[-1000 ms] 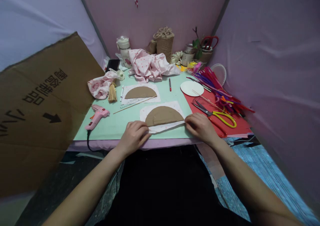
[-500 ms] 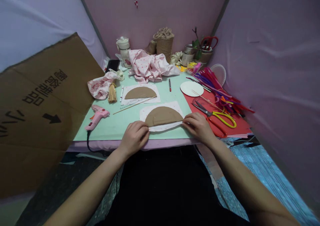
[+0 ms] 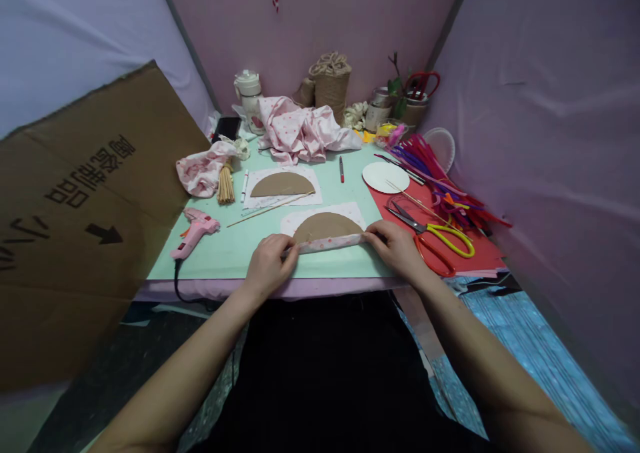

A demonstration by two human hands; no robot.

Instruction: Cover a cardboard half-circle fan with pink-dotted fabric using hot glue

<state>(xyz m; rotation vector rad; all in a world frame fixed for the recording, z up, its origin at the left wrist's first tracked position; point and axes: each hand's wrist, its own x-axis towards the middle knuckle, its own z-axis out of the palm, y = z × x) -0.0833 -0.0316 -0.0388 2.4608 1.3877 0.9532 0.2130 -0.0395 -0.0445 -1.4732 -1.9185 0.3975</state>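
In front of me a brown cardboard half-circle (image 3: 327,225) lies on a piece of pale fabric (image 3: 350,209). The fabric's near edge is folded up over the straight side, showing a strip with pink dots. My left hand (image 3: 273,261) pinches the left end of this fold, and my right hand (image 3: 393,245) pinches its right end. Behind them rests a second cardboard half-circle (image 3: 281,185) on its own fabric piece, with a thin wooden stick (image 3: 270,209) along its near side.
A pink glue gun (image 3: 196,233) lies at left, near a large cardboard sheet (image 3: 100,193). Scissors (image 3: 435,233) rest on red paper at right, beside a white disc (image 3: 385,177) and pipe cleaners (image 3: 430,166). Crumpled dotted cloth (image 3: 305,133) and a twine roll (image 3: 331,86) stand behind.
Both hands have turned the fabric's near edge up and away from me, over the cardboard's straight side. The dotted face now shows there.
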